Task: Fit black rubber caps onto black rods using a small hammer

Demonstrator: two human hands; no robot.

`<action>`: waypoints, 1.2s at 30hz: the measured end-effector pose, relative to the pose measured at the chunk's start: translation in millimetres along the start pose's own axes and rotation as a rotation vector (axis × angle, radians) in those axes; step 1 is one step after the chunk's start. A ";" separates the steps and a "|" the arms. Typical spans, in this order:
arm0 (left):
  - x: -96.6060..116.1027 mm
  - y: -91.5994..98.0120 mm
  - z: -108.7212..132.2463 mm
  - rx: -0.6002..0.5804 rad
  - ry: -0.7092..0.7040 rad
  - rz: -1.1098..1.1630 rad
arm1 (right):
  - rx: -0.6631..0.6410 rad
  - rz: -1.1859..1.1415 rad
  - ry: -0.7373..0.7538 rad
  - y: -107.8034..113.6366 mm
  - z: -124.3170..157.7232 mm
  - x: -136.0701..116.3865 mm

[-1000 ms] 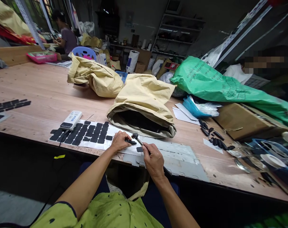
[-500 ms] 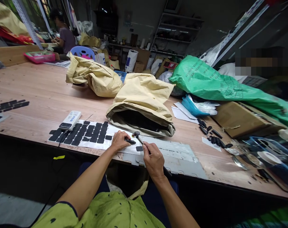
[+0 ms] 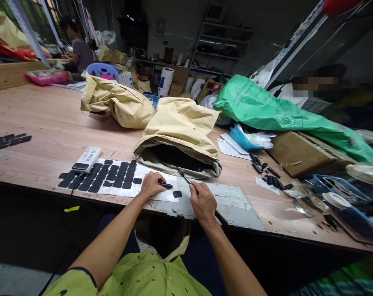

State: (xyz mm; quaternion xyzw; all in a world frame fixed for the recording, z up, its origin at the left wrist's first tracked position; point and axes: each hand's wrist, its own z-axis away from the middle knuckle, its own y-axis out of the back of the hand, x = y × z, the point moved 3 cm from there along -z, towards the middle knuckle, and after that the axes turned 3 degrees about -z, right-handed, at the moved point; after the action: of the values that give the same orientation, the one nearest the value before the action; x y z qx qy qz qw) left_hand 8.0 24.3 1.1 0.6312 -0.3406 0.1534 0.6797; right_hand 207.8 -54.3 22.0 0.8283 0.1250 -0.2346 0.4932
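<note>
My left hand [image 3: 151,186] is closed on a short black rod-like piece [image 3: 165,186], held low over the white sheet [image 3: 157,196] with its end pointing right. My right hand [image 3: 204,202] grips a small hammer [image 3: 186,178] by its handle. The hammer's round metal head is raised to the upper right of the black piece, apart from it. A single black rounded patch [image 3: 177,194] lies between my two hands. To the left, several similar black patches [image 3: 122,174] sit in rows on the white sheet. A grey board [image 3: 236,205] lies beneath my right hand.
Beyond my hands a cream sack [image 3: 183,119] lies with its mouth towards me. A white device [image 3: 89,158] with a cable rests at left. Several black pieces [image 3: 271,181] lie at right, near a cardboard box [image 3: 306,154] and green sack [image 3: 266,105]. A person [image 3: 78,51] sits far left.
The hammer head has moved up and right, away from the black piece. My left hand keeps its hold on the piece. The whole view has shifted slightly.
</note>
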 end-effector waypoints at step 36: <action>23.6 6.2 44.5 0.023 -0.232 -0.126 | -0.036 0.179 0.206 -39.0 -24.7 39.4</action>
State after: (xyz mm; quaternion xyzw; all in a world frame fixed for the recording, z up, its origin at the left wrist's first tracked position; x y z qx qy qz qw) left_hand 9.0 -22.8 20.0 0.6727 -0.3748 0.0405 0.6367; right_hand 231.0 -14.8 -17.8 0.8468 0.1048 -0.1011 0.5116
